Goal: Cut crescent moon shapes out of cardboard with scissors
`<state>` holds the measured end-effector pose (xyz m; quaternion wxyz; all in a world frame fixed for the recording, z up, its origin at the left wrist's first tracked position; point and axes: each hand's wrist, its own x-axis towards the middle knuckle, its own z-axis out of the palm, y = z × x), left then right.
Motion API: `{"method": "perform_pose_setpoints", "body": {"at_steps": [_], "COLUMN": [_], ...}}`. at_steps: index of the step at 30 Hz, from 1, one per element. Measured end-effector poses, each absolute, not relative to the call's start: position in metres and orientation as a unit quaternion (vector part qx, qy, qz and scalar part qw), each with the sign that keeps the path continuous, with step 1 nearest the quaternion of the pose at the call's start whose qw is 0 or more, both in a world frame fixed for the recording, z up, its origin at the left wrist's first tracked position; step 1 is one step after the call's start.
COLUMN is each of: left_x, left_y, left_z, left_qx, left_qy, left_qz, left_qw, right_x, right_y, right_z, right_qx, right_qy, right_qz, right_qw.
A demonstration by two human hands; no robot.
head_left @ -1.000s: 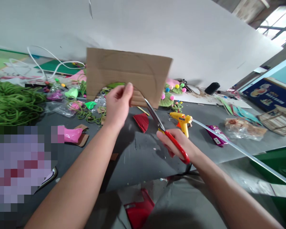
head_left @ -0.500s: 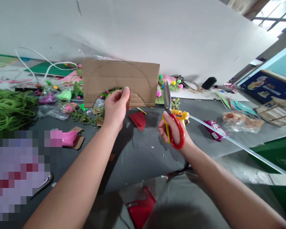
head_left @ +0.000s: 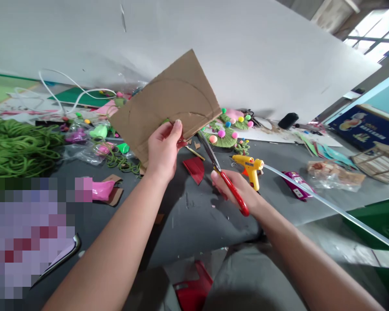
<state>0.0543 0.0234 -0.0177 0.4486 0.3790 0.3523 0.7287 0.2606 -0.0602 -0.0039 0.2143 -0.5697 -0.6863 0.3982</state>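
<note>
My left hand (head_left: 162,149) pinches the lower edge of a brown cardboard piece (head_left: 168,101), held up and tilted, with curved pencil lines drawn on it. In my right hand (head_left: 236,194) are red-handled scissors (head_left: 222,175), fingers through the handles. The blades point up and left, their tips at the cardboard's lower right edge, just right of my left thumb. Both hands are above the grey table (head_left: 197,207).
A yellow glue gun (head_left: 249,166) with a long clear stick lies right of the scissors. A red paper piece (head_left: 194,168), green cord (head_left: 16,142), pom-pom decorations (head_left: 227,129), plastic bags and a large white board (head_left: 214,47) surround the hands. A blurred patch covers the lower left.
The cardboard has been turned from level to tilted, its right corner raised. The scissors swung from pointing straight up back to the cardboard's lower edge.
</note>
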Motion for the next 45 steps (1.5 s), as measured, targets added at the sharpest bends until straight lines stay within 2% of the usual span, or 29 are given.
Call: {"method": "perform_pose_setpoints", "body": {"at_steps": [13, 22, 30, 38, 45], "left_x": [0.062, 0.062, 0.062, 0.062, 0.064], "left_y": [0.018, 0.019, 0.015, 0.014, 0.012], "left_z": [-0.024, -0.028, -0.023, -0.022, -0.017], "left_qx": [0.469, 0.476, 0.472, 0.456, 0.437], "left_qy": [0.339, 0.359, 0.363, 0.361, 0.361], "left_qz": [0.708, 0.706, 0.71, 0.724, 0.726], "left_qw": [0.405, 0.383, 0.376, 0.373, 0.39], "right_x": [0.25, 0.243, 0.239, 0.232, 0.232], "right_y": [-0.051, -0.058, -0.059, -0.056, -0.058], "right_z": [-0.014, -0.004, 0.0, -0.009, -0.018], "right_qx": [-0.578, -0.607, -0.633, -0.638, -0.628], "right_qy": [-0.657, -0.642, -0.702, -0.693, -0.671], "right_qz": [0.41, 0.405, 0.264, 0.255, 0.305], "right_qw": [0.258, 0.236, 0.193, 0.218, 0.249]}}
